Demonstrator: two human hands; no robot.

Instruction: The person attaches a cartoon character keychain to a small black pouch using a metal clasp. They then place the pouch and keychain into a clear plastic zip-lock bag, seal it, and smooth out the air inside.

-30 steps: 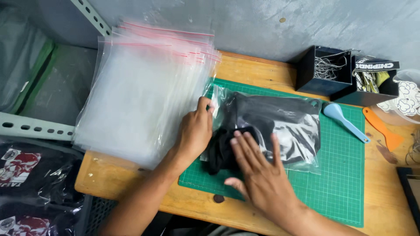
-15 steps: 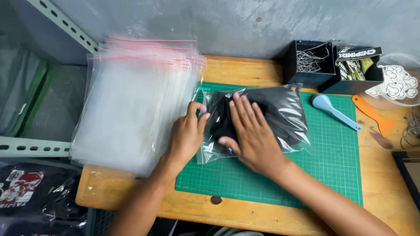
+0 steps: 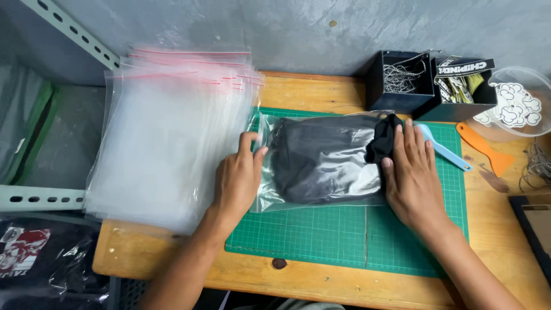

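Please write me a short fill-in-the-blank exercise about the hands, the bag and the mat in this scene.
1. The clear bag holds a folded ____ garment.
2. The bag lies on a ____ cutting mat.
3. The left hand rests at the bag's ____ end.
4. The right hand covers a ____ scoop.

Missing words: black; green; left; blue

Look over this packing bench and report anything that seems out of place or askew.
One thing stands out: a bit of the black garment sticks out of the clear bag at its right end, by the right hand. The left hand presses the bag's other end. The stack of empty bags is fanned unevenly.
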